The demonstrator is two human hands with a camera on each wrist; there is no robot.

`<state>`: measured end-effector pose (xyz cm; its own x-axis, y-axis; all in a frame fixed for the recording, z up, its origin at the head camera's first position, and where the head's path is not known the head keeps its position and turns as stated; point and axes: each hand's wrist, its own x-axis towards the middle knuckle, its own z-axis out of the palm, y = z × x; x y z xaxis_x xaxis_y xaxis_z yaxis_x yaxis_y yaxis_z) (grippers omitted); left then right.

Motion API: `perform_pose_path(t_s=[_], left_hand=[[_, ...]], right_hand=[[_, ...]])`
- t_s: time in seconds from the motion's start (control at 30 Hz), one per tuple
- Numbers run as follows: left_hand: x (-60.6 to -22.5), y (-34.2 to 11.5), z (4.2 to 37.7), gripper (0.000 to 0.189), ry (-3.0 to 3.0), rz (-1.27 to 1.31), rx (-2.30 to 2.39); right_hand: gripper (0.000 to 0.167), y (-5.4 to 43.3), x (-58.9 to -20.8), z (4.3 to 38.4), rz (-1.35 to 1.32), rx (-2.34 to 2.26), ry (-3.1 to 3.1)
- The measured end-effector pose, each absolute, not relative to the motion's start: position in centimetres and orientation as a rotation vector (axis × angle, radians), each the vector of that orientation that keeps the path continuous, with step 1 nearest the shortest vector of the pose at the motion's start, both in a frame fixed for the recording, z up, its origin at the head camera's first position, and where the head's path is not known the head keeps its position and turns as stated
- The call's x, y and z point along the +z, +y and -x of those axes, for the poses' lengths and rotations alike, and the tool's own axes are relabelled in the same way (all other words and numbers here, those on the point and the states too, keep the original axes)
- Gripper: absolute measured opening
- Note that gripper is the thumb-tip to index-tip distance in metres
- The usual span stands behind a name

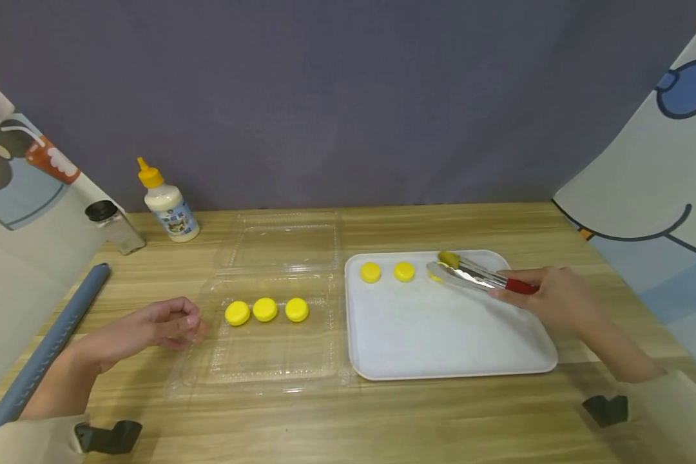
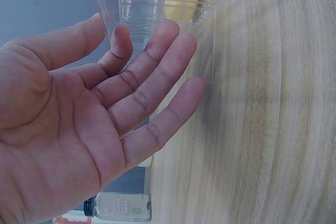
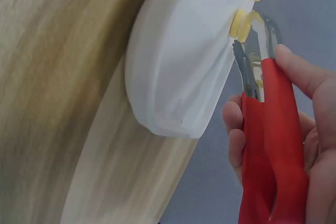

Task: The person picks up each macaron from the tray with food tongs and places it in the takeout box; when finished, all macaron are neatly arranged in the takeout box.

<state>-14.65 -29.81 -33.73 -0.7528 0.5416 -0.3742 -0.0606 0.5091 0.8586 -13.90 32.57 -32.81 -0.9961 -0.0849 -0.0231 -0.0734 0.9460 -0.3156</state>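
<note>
My right hand (image 1: pixel 562 299) holds a pair of metal tongs (image 3: pixel 281 129) by their red handles. The tong tips stand apart, right at a yellow macaron (image 3: pixel 240 25) on the far part of a white tray (image 1: pixel 446 335); one tip partly covers it in the head view. Two more macarons, one of them at the tray's far left (image 1: pixel 370 272), sit in line with it. At the left, thumb and forefinger of my left hand (image 1: pixel 162 324) pinch the side edge of a clear plastic container (image 1: pixel 272 354), other fingers extended. Inside it lie three yellow macarons (image 1: pixel 265 309) in a row.
The container's clear lid (image 1: pixel 287 245) lies folded back behind it. A white squeeze bottle (image 1: pixel 173 212) with yellow cap and a black-capped jar (image 1: pixel 116 227) stand at the back left. A long grey-blue bar (image 1: pixel 52 341) lies along the left side. A dark partition (image 1: pixel 348 103) closes the back.
</note>
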Motion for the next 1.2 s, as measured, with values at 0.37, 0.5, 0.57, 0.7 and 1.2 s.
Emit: perform_pose_path(t_s=[0.37, 0.5, 0.57, 0.7, 1.2], left_hand=[[-33.8, -29.7, 14.7, 0.029, 2.124, -0.382, 1.241], [-33.8, -29.8, 14.7, 0.029, 2.121, -0.39, 1.244], [-33.8, -29.8, 14.7, 0.029, 2.119, -0.392, 1.245], [-33.8, -29.8, 14.8, 0.028, 2.119, -0.396, 1.244], [-33.8, -30.0, 14.9, 0.028, 2.119, -0.422, 1.233]], right_hand=[[0.058, 32.2, -33.7, 13.7, 0.192, -0.507, 3.147], [0.056, 32.1, -33.8, 13.6, 0.215, -0.524, 3.17], [0.056, 32.1, -33.8, 13.5, 0.22, -0.526, 3.174], [0.053, 32.0, -33.9, 13.6, 0.245, -0.526, 3.191], [0.054, 31.1, -32.3, 13.6, 0.272, -0.53, 3.176]])
